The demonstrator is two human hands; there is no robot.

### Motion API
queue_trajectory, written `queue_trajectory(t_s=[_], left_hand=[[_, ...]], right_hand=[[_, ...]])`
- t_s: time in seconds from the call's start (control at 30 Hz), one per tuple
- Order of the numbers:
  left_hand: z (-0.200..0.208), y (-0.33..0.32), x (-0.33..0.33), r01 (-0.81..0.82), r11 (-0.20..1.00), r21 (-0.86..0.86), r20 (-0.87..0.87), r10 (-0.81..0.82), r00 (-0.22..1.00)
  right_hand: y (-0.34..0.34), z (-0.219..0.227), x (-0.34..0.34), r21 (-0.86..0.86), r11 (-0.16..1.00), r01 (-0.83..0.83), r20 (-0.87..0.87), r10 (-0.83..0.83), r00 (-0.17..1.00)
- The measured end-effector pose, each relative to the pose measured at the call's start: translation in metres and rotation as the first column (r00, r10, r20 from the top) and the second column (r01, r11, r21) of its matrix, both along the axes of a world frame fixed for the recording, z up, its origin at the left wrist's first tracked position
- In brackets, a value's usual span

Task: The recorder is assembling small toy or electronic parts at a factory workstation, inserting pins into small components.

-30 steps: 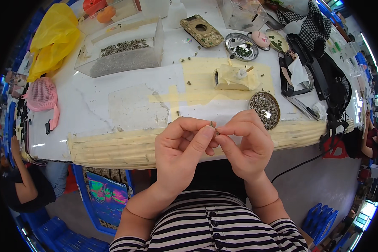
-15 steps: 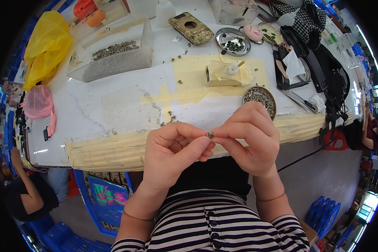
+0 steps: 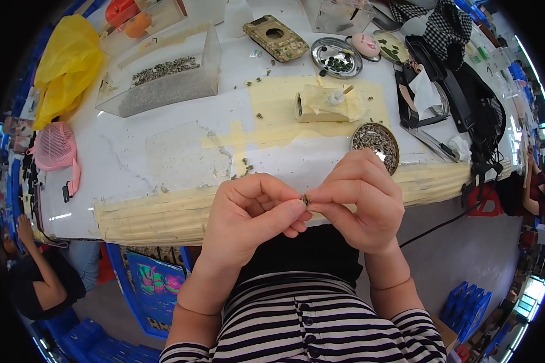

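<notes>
Over the table's front edge, my left hand (image 3: 248, 215) and my right hand (image 3: 363, 199) meet, thumbs and forefingers pinched together. Between the fingertips is a tiny camouflage-coloured part (image 3: 306, 201), mostly covered by them; its exact kind is too small to make out. Just beyond my right hand stands a round tin (image 3: 396, 151) full of small mottled pieces (image 3: 374, 140). Farther off, a tape-covered block (image 3: 321, 109) carries a small white bottle (image 3: 338, 97) with a stick in it. A camouflage model tank hull (image 3: 290, 45) with a round hole lies at the back.
A clear bin (image 3: 163, 97) of small pieces stands at the left, near a yellow bag (image 3: 66, 72) and a pink mesh pouch (image 3: 54, 148). Tweezers (image 3: 430, 145), a metal dish (image 3: 354, 68) and black straps are at the right. Another person's arm (image 3: 39, 260) shows at far left.
Both hands stay pinched at the small part, which has shifted slightly right and down. My left hand has moved a little, its forefinger higher. The table things look unchanged.
</notes>
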State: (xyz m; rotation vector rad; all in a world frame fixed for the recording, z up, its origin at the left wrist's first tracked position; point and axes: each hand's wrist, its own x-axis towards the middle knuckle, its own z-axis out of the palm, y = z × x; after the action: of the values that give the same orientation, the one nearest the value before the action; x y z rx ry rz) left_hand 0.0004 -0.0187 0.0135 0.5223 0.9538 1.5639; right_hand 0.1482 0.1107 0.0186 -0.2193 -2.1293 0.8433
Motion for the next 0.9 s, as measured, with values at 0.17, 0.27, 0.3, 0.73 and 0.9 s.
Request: queue_trajectory(t_s=[0.17, 0.27, 0.3, 0.73, 0.9], left_hand=[[-0.001, 0.0, 0.0, -0.006, 1.0, 0.001, 0.026, 0.006, 1.0], [-0.003, 0.0, 0.0, -0.013, 1.0, 0.014, 0.047, 0.012, 0.999], [-0.003, 0.0, 0.0, -0.018, 1.0, 0.019, 0.051, 0.017, 0.999], [-0.004, 0.0, 0.01, -0.229, 0.97, 0.076, -0.043, 0.232, 0.972], [-0.003, -0.001, 0.014, -0.257, 0.962, 0.095, -0.073, 0.264, 0.962]], right_hand=[[-0.005, -0.006, -0.003, -0.072, 0.997, 0.004, -0.04, -0.007, 0.999], [-0.008, -0.011, -0.004, -0.122, 0.992, 0.016, -0.053, -0.023, 0.998], [-0.01, -0.012, -0.004, -0.139, 0.99, 0.018, -0.055, -0.026, 0.998], [-0.024, -0.014, -0.007, -0.189, 0.982, 0.016, -0.052, -0.026, 0.998], [-0.024, -0.014, -0.007, -0.197, 0.98, 0.029, -0.042, -0.038, 0.998]])
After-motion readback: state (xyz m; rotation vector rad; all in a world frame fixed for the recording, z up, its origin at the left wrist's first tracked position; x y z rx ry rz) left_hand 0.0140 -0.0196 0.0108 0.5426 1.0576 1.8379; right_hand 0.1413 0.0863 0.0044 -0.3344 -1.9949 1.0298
